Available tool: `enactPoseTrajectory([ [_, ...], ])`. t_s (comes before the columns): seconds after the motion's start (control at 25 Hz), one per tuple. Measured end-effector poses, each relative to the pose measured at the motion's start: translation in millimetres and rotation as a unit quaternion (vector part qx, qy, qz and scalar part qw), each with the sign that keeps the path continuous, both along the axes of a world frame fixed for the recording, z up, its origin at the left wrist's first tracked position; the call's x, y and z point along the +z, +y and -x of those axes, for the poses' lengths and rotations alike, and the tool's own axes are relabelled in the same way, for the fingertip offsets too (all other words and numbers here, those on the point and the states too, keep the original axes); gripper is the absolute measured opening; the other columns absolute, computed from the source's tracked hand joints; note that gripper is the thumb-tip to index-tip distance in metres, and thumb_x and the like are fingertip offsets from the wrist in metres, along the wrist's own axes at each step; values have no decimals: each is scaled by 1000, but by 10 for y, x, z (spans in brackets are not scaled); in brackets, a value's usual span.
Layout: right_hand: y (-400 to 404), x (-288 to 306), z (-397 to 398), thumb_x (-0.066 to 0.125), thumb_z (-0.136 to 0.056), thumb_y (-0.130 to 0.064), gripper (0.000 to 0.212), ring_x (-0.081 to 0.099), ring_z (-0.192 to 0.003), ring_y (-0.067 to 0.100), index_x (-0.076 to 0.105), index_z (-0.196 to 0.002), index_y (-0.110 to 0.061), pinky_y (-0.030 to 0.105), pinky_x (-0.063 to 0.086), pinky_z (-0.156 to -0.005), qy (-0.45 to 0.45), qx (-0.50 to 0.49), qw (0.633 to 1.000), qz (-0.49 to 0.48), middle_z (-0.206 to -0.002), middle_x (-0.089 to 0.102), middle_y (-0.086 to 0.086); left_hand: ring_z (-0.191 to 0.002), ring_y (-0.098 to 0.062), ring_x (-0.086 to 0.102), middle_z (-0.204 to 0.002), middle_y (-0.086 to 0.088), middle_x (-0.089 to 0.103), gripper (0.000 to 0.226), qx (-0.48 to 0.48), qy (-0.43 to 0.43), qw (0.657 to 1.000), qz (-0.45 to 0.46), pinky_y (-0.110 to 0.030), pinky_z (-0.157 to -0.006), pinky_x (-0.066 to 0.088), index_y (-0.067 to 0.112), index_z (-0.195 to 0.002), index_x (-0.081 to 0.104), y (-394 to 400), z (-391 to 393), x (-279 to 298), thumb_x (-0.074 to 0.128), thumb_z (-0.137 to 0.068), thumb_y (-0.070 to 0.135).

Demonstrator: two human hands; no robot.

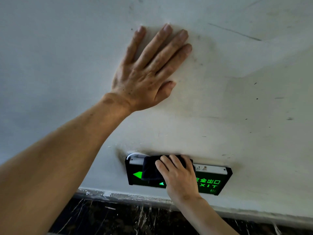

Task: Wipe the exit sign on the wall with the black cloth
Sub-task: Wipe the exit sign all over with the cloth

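The exit sign (213, 180) is a black box with glowing green letters and a green arrow, mounted low on the white wall just above the floor edge. My right hand (179, 175) presses a black cloth (150, 170) against the sign's upper left part, covering its middle. The cloth drapes over the sign's top edge and face. My left hand (149, 72) lies flat on the wall well above the sign, fingers spread, holding nothing.
The white wall (254, 99) carries scuffs and dark marks. A grey skirting strip (118, 195) runs below the sign, and dark marbled floor (118, 217) lies beneath it. A white cable (131, 155) loops at the sign's top left corner.
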State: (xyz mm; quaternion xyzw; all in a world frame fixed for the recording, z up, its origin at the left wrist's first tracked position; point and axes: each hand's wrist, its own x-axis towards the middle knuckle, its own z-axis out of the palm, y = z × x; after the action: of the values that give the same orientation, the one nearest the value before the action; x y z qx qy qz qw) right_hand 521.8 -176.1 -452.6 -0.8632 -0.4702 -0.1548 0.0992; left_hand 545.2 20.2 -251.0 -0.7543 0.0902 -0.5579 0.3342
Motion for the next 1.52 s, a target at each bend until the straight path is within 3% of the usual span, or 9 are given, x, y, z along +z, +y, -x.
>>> enactPoseTrajectory([
  [0.28,-355,-45,-197,79,-41,0,75,64,-103,21,66,-111,-23,54,49,-90,-30,-10,999,7,-111,69,-6,-141,-36,32,-154,-12,34,60,1,-6,1000,-9,-60,-113,22,9,-152,38,-4,11,0,40,-101,41],
  [0.52,-644,-99,-368,72,-49,-2,74,54,-110,20,55,-117,-24,49,48,-90,-39,5,999,3,-118,62,-8,-142,-36,29,-155,-12,31,62,3,-6,1000,-10,-57,-117,16,9,-153,34,4,20,-1,40,-101,41],
  [0.76,-832,-80,-472,68,-51,-7,71,47,-115,18,53,-117,-26,44,49,-86,-4,-3,1000,-5,-119,61,-9,-142,-36,31,-156,-11,31,63,8,-12,1000,-17,-62,-113,23,10,-154,34,13,14,-20,40,-100,42],
  [0.96,-956,-78,-502,71,-45,-1,74,57,-110,23,59,-114,-24,42,50,-85,21,-49,998,-30,-115,64,-7,-143,-36,31,-156,-11,31,64,3,-15,1000,-16,-60,-114,22,10,-155,33,26,-2,-24,41,-100,41],
  [1.2,-909,-85,-386,78,-39,-2,70,64,-99,29,67,-106,-20,43,55,-72,40,-140,988,-56,-110,68,-3,-143,-37,31,-156,-11,32,64,-1,-19,1000,-13,-59,-116,20,10,-155,35,21,8,-29,42,-100,41],
  [1.52,-878,-3,-261,73,-53,4,60,57,-99,29,66,-110,-16,37,58,-65,127,-209,961,-132,-113,65,-2,-144,-36,29,-158,-11,30,65,2,-13,1000,-7,-59,-116,18,10,-156,33,22,9,-29,42,-100,41],
])
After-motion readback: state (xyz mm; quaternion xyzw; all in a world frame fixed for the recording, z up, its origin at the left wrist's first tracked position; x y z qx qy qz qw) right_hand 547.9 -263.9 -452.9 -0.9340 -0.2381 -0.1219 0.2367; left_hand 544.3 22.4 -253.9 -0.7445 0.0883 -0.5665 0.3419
